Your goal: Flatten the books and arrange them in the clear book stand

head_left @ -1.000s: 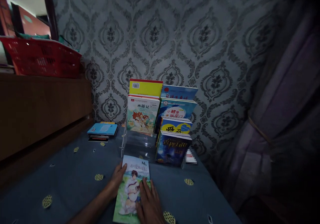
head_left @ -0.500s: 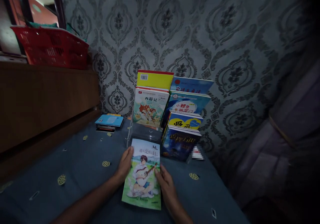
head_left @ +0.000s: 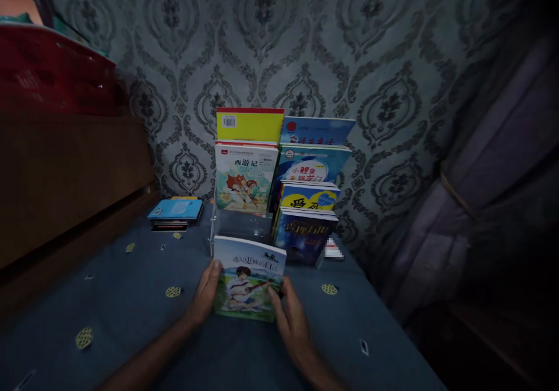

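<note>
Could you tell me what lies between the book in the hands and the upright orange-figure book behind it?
In the head view, only an empty clear stand tier separates the held book from the upright book.

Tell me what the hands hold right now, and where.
An illustrated book, held in both: left hand grips its left edge, right hand its lower right edge.

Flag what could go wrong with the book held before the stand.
The green-covered book is gripped only at its side edges by the left hand and right hand, so it might slip onto the blue cloth. The clear stand is hard to see in this dim light; the book could catch its front lip. The dark blue book beside it might be knocked.
</note>
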Action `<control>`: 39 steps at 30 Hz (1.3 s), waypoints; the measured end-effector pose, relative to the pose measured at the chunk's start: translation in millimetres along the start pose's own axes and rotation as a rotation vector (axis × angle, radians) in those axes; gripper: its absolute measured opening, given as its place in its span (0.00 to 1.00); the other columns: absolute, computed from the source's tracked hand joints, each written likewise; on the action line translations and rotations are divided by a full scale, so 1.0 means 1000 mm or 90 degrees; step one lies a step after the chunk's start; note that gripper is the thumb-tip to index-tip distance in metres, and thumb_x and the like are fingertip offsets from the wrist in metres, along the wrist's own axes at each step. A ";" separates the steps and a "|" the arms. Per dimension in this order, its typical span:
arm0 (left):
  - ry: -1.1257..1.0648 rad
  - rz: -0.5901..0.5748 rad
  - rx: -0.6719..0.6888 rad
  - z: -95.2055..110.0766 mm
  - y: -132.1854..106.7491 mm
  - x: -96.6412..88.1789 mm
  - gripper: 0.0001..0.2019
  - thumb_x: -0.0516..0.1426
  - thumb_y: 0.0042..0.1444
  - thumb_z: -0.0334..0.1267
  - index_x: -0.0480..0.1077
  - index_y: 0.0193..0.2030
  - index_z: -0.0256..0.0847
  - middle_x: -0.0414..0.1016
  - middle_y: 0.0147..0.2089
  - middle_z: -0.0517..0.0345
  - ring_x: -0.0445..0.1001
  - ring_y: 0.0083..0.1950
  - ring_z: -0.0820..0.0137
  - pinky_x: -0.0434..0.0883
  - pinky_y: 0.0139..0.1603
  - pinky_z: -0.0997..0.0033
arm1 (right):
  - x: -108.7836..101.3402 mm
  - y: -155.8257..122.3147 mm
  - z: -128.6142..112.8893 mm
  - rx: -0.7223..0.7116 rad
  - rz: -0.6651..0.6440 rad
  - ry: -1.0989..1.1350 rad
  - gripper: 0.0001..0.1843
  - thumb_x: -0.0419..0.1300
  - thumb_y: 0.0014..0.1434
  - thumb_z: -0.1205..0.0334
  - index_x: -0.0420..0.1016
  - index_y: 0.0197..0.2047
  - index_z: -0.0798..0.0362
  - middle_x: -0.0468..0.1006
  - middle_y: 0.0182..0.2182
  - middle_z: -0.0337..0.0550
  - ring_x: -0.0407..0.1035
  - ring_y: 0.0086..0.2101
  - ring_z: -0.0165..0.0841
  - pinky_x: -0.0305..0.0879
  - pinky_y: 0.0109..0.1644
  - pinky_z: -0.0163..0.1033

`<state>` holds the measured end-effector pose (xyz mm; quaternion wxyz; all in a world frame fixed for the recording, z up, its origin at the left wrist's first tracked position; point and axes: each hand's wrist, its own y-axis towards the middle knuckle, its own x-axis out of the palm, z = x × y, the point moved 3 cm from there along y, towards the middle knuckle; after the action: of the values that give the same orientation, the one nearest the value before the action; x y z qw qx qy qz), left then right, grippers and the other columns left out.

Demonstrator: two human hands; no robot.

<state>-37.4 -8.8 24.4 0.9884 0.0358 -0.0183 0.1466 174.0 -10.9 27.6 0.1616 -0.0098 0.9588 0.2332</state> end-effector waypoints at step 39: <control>0.482 0.122 0.473 0.129 0.133 0.010 0.08 0.45 0.67 0.38 0.62 0.40 0.41 0.69 0.33 0.56 0.71 0.35 0.65 0.65 0.36 0.69 | 0.010 0.177 -0.042 -0.250 0.034 -0.153 0.17 0.45 0.69 0.61 0.70 0.53 0.54 0.73 0.40 0.50 0.70 0.43 0.41 0.68 0.50 0.45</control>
<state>-69.9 110.7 162.3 0.8290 0.3257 0.3889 0.2356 134.7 128.6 138.3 0.2635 0.0126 0.8688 0.4190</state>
